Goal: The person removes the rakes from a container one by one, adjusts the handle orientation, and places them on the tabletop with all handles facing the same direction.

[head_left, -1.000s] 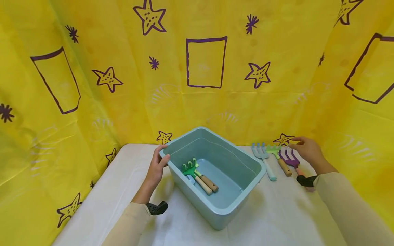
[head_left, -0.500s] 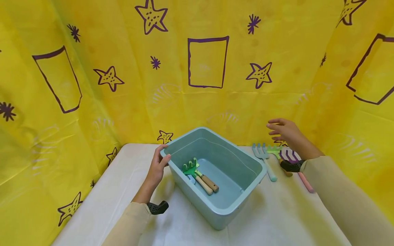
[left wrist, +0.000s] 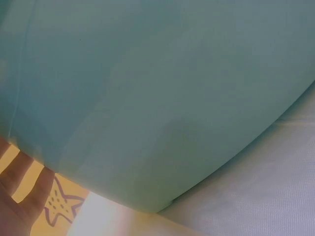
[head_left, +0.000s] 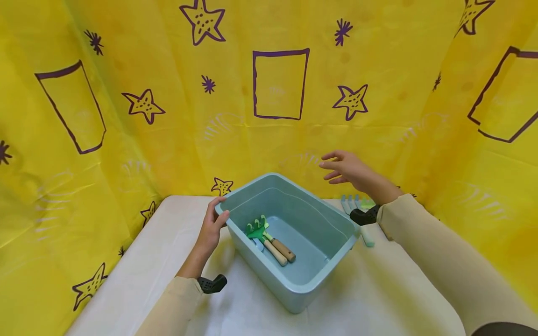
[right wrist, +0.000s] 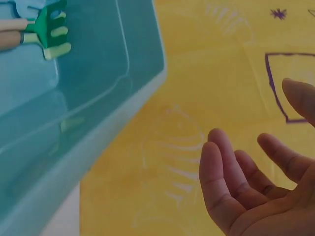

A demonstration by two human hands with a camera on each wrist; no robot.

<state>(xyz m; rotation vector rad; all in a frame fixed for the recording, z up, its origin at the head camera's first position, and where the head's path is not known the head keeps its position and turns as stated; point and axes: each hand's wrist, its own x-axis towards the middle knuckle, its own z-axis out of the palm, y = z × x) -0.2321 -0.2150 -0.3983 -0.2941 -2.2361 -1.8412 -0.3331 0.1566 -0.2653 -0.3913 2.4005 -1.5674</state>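
My left hand (head_left: 210, 227) grips the left corner of a blue-green plastic tub (head_left: 275, 275), its thumb over the rim. In the left wrist view the tub's wall (left wrist: 162, 108) fills most of the picture, with fingers at its edge. Inside the tub lie a green toy hand rake (head_left: 257, 230) with a pale wooden handle and a second tool with a brown handle (head_left: 283, 249); a light blue piece shows partly beneath. My right hand (head_left: 346, 169) hovers beyond the tub's far right side, holding nothing; its fingers are spread and loosely bent in the right wrist view.
Right of the tub, a light blue fork (head_left: 350, 204) and a light green rake (head_left: 367, 203) lie on the white-covered table (head_left: 378, 289), partly hidden by the right forearm. A yellow patterned curtain (head_left: 235, 149) closes off the back and sides.
My right hand has risen from beside the purple fork and moved left toward the tub, empty. The forearm now hides the purple fork. My left hand keeps its grip on the tub.
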